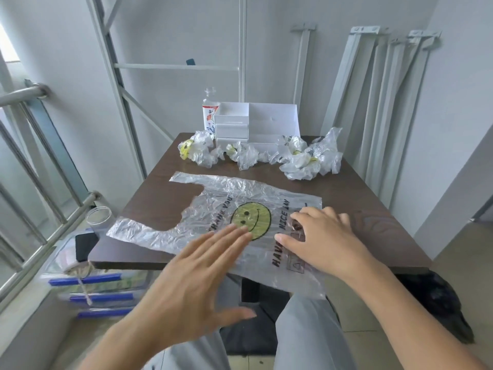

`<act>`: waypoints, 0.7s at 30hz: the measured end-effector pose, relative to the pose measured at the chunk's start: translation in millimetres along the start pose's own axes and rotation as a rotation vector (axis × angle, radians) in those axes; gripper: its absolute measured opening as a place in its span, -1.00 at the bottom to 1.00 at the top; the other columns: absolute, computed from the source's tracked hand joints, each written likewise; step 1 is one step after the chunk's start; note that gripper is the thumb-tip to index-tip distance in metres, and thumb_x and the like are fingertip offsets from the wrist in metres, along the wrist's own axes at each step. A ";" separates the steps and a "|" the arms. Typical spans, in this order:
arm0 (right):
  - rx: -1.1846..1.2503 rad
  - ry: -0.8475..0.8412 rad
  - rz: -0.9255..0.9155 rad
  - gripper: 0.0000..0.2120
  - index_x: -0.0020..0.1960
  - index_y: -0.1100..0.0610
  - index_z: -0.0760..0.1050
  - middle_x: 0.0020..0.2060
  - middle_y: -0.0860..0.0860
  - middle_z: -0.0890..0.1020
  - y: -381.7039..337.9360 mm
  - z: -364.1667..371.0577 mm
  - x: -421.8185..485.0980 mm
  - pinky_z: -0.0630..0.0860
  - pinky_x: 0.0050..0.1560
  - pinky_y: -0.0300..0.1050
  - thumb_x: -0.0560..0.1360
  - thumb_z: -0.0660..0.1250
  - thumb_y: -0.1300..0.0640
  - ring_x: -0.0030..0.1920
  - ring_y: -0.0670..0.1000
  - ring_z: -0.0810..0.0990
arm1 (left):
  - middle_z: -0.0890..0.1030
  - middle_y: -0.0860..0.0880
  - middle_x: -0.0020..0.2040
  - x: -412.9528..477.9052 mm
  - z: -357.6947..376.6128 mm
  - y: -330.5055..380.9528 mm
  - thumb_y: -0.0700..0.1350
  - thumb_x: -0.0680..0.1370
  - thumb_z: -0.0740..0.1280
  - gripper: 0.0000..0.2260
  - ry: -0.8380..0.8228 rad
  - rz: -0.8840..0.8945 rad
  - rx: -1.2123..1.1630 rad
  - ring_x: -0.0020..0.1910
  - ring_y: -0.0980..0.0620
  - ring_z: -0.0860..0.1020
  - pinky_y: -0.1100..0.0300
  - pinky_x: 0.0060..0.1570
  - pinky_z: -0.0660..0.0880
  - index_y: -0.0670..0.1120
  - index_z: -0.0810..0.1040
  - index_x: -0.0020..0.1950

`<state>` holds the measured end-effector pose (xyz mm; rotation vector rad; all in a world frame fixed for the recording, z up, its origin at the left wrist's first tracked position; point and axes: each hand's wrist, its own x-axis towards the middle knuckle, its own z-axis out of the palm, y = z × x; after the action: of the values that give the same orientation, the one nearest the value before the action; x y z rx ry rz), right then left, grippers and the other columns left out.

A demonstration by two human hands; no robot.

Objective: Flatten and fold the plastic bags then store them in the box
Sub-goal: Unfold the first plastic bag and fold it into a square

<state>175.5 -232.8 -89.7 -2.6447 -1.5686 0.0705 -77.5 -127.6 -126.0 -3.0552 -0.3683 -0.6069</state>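
A clear plastic bag (pixel 226 198) with a yellow smiley face lies spread out on the dark wooden table (pixel 360 193), handles toward the left, its bottom edge hanging over the near edge. My right hand (pixel 322 236) presses flat on the bag's right part, fingers spread. Over the bag's near middle my left hand (pixel 197 273) hovers open, palm down, fingertips by the smiley. Several crumpled clear bags (pixel 309 156) sit in a row at the far side. Behind them stands the white box (pixel 256 124) with open compartments.
A clear bottle (pixel 209 110) with a printed label stands left of the box. A glass jar (pixel 98 217) and a black phone (pixel 85 245) rest on stacked plastic bins at the table's left. A metal railing runs along the left; grey metal posts lean against the right wall.
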 end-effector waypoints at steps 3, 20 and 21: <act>-0.018 0.033 -0.061 -0.46 0.30 -0.11 0.56 0.23 -0.08 0.56 -10.3 -15.0 -2.5 0.31 0.39 0.13 0.60 0.11 -0.44 0.29 0.01 0.52 | 0.19 0.17 0.68 -0.4 27.8 4.3 0.23 0.62 0.26 -0.34 0.006 -0.023 -0.007 0.66 0.17 0.13 0.07 0.56 0.18 0.15 0.17 0.69; 0.964 -0.206 -0.186 -0.39 0.47 -0.17 0.43 0.38 -0.18 0.61 65.0 -13.0 21.7 0.43 0.42 -0.09 0.62 0.30 0.42 0.39 -0.17 0.57 | 0.74 -0.16 -0.13 25.0 -15.2 -67.2 0.00 0.66 0.31 -0.71 0.484 -0.617 -1.290 -0.23 -0.09 0.70 0.18 -0.10 0.57 -0.14 0.69 -0.10; 0.948 -0.206 -0.205 -0.30 0.51 -0.23 0.34 0.44 -0.23 0.54 60.0 -11.5 22.2 0.43 0.42 -0.11 0.58 0.40 0.38 0.41 -0.22 0.52 | 0.75 -0.21 -0.11 27.3 -14.8 -69.7 0.00 0.65 0.32 -0.72 0.481 -0.631 -1.317 -0.19 -0.16 0.73 0.13 -0.06 0.61 -0.16 0.68 -0.08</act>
<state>239.4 -242.4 -83.1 -1.7651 -1.3475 0.8558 -74.5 -54.3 -104.8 -3.5078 -1.3822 -2.3607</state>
